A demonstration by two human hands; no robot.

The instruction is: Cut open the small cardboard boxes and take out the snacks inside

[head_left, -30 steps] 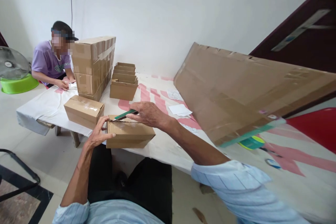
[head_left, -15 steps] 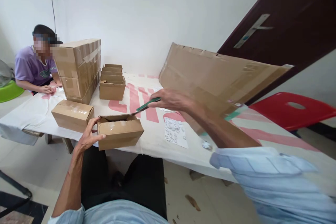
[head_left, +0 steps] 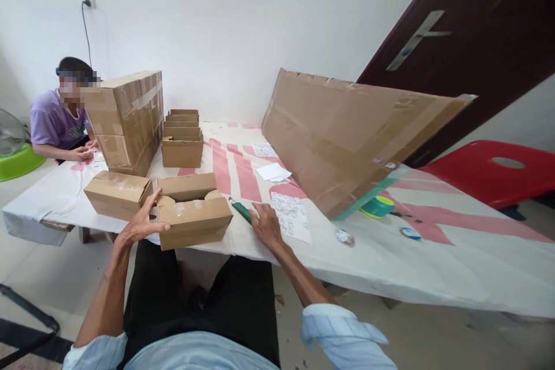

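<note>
My left hand (head_left: 141, 222) grips the left end of a small cardboard box (head_left: 197, 222), thumb on its front side and fingers at the rear corner. The box's lid flap (head_left: 186, 186) stands raised along the back, so the top is partly open; its contents are hidden. Just right of the box, my right hand (head_left: 266, 225) holds the end of a green utility knife (head_left: 241, 210) low over the tablecloth, tip toward the box. A taped cardboard box (head_left: 115, 196) lies left of my left hand.
Stacked taped cartons (head_left: 130, 115) and a row of open boxes (head_left: 182, 153) stand behind. A large cardboard sheet (head_left: 338, 133) leans at right, near a tape roll (head_left: 377, 206) and handwritten paper (head_left: 292, 217). Another person (head_left: 58, 124) sits far left; a red chair (head_left: 485, 176) is at right.
My right hand has drawn the knife away from the box top and lowered it to the table on the right. The box's lid has come up. My left hand stays at the box.
</note>
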